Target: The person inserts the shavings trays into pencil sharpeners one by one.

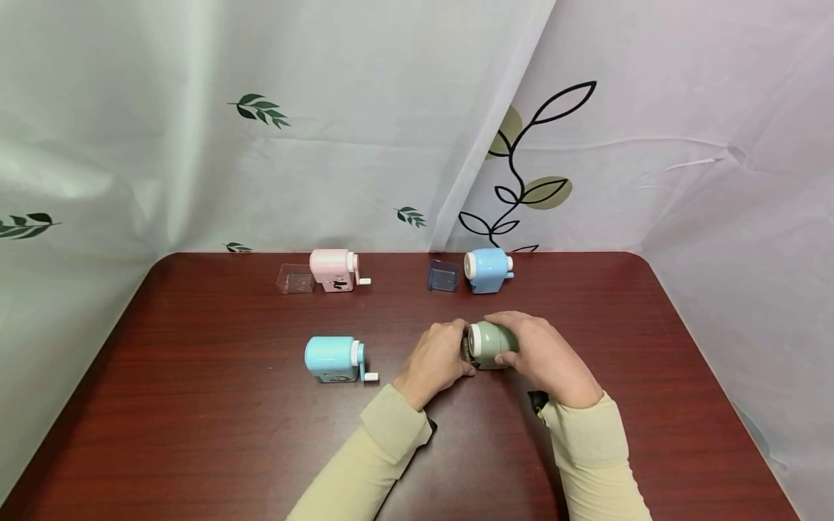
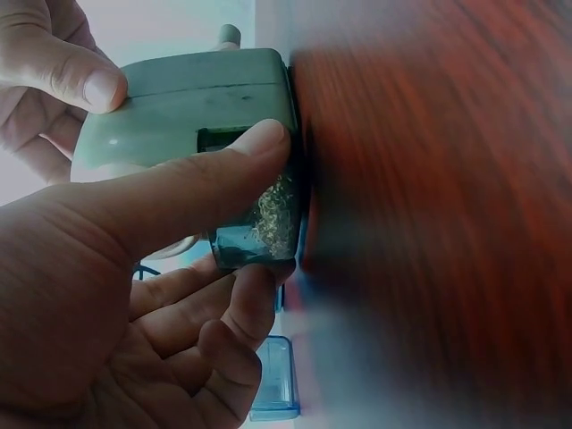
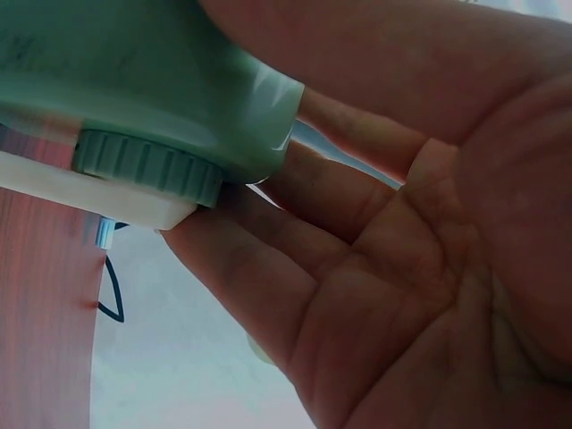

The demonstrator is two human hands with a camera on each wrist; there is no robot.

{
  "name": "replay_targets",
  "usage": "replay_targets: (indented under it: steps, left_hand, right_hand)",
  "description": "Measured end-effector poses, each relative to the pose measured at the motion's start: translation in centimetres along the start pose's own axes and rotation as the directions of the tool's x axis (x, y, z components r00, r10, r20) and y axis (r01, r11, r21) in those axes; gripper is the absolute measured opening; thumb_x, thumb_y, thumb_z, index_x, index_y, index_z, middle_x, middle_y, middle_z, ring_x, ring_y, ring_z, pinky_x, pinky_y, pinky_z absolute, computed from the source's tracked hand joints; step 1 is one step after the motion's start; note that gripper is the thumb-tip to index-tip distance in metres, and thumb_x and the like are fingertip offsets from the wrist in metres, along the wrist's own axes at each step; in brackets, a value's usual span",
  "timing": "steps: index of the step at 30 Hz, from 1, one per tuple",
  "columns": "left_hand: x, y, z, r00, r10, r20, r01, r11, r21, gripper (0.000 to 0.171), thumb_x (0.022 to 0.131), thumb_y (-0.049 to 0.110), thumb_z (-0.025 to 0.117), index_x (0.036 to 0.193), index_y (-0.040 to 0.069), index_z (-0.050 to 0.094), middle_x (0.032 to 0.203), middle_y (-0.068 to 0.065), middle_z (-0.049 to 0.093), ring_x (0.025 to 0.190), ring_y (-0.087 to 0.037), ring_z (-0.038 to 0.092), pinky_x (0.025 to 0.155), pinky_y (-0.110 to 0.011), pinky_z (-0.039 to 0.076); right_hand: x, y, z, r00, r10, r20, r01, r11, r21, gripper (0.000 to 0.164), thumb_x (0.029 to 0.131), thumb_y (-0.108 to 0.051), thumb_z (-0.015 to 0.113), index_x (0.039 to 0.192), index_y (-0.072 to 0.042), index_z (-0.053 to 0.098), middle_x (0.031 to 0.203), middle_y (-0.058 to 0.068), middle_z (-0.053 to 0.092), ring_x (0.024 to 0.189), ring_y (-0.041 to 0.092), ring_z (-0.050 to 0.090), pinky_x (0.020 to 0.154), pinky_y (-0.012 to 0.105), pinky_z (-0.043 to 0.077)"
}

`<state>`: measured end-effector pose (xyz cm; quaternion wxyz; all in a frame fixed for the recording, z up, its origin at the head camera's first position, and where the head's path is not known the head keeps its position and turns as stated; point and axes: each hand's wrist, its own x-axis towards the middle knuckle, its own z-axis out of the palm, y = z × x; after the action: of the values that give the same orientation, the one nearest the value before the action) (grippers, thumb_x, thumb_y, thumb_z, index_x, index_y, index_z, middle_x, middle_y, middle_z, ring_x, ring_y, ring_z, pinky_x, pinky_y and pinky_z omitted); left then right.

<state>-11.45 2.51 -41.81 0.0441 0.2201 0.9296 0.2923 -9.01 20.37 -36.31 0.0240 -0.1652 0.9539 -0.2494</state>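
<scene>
Green sharpener (image 1: 498, 343) sits upright on desk (image 1: 215, 441), nearer than blue sharpener (image 1: 490, 270); long axis sideways, white ring (image 1: 475, 340) facing left. Left hand (image 1: 435, 359) pinches its shavings drawer (image 2: 250, 243), right hand (image 1: 546, 354) grips body. Blue tray (image 1: 444, 276), pink sharpener (image 1: 332, 268), turquoise sharpener (image 1: 330, 357): left of blue sharpener.

No words, brands or numbers are readable from here; the small print (image 1: 338, 284) on the pink sharpener (image 1: 330, 265) is too tiny to make out.

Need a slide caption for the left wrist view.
Left hand holds a drawer of shavings at the green sharpener's opening; right hand grips the sharpener.
</scene>
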Motion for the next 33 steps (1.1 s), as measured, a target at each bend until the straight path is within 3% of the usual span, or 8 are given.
replay_targets:
  steps: [33]
  left_hand:
    - [0.52, 0.7, 0.47, 1.0, -0.012, 0.008, 0.012, 0.999, 0.037, 0.058, 0.062, 0.022, 0.098, 0.107, 0.004, 0.067, 0.09, -0.007, 0.072, 0.076, -0.021, 0.069, 0.068, -0.031, 0.056]
  right_hand:
    - [-0.06, 0.02, 0.0, 1.0, -0.002, -0.01, 0.002, 1.0, -0.025, 0.056, 0.072, 0.002, 0.086, 0.125, -0.004, 0.068, 0.12, 0.009, 0.069, 0.1, 0.026, 0.066, 0.087, 0.046, 0.051]
